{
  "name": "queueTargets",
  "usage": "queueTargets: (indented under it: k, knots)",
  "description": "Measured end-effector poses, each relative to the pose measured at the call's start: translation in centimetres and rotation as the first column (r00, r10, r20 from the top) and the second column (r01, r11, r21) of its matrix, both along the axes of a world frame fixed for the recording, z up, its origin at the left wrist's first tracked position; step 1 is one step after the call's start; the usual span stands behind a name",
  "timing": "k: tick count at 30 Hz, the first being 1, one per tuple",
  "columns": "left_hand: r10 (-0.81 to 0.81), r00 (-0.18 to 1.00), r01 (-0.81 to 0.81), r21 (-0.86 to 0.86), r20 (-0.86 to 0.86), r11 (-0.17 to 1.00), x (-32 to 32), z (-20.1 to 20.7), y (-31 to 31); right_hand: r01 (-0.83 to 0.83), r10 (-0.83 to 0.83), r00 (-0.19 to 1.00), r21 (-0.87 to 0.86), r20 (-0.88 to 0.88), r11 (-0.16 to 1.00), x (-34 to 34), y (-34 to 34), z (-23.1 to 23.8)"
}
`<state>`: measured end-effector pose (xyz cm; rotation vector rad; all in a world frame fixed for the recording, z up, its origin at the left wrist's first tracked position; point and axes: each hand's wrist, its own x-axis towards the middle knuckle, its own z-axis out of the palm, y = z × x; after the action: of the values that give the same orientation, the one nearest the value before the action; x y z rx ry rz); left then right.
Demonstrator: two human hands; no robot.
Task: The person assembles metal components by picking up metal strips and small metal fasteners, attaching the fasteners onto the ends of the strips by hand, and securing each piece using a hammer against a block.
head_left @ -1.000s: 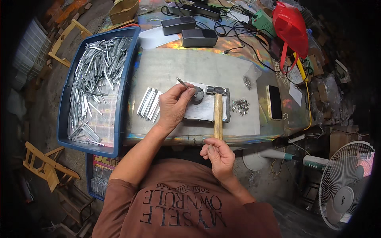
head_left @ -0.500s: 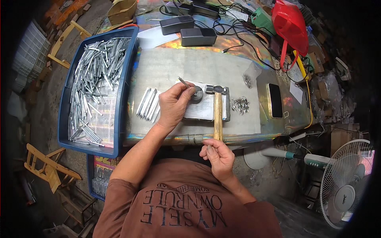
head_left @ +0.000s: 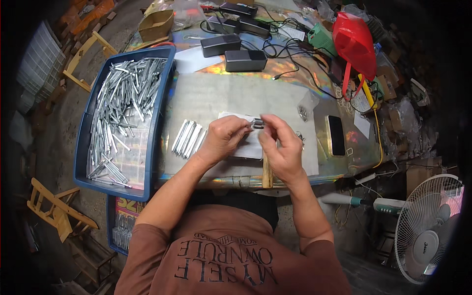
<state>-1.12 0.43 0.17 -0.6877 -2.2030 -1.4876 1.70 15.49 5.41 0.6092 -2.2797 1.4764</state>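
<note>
My left hand (head_left: 222,141) is closed in a pinch over a white pad (head_left: 250,149); what its fingertips hold is hidden. My right hand (head_left: 283,150) faces it with fingers curled and thumb bent in, and I cannot make out what is between them. Part of a steel hammer head (head_left: 257,124) shows between the two hands. The wooden hammer handle (head_left: 267,175) runs from beneath my right hand to the table's near edge. Left of my left hand lies a row of slim silver metal strips (head_left: 187,138). Small metal pieces (head_left: 301,137) lie partly behind my right hand.
A blue tray (head_left: 151,142) heaped with silver strips stands on the left. Dark boxes (head_left: 246,61) and tangled black cables lie at the back. On the right are a phone (head_left: 336,135), a small plastic bag (head_left: 307,104), a red bag (head_left: 355,44) and a fan (head_left: 427,236).
My right hand has moved up and forward from the hammer handle's end to beside my left hand. The slim metal piece that stuck out of my left hand no longer shows.
</note>
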Motion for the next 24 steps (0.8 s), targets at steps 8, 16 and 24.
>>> queueTargets:
  k: [8,16,24]
  knots:
    - [0.033,0.996,-0.033,0.001,0.085,0.999,0.1,-0.5,-0.2,-0.034,0.103,0.967,0.283,-0.231,0.958,-2.2,-1.6,0.1]
    - [0.069,0.995,-0.075,0.078,0.071,0.994,0.1,-1.0,0.1,-0.003,0.125,0.909,0.294,-0.396,0.956,0.5,-0.6,-3.6]
    - [0.091,0.996,-0.092,0.082,0.013,0.992,0.2,-1.5,0.1,0.180,-0.167,0.984,0.336,-0.067,0.925,3.5,1.9,-2.6]
